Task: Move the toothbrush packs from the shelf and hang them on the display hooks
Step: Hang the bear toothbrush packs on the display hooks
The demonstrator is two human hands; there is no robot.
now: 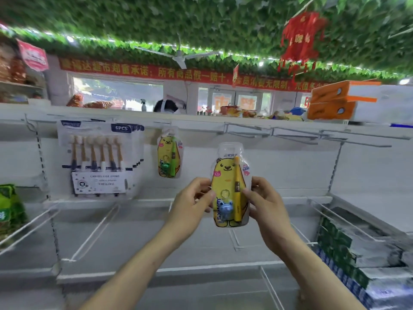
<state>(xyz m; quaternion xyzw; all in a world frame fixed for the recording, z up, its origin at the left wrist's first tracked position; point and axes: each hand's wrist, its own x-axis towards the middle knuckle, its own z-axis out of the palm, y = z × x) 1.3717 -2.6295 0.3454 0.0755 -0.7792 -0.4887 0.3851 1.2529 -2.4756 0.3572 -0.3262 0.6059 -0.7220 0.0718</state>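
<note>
Bear toothbrush pack upright in mid-air, pinched at its 2 side edges: left hand on the left edge, right hand on the right, hands apart with the pack between them. It sits below the empty display hooks, right of the hung bear pack. I can't make out the hang hole in the clear top tab. I'd raise it square, line the tab with 1 hook tip, push straight back, release only once it hangs
</note>
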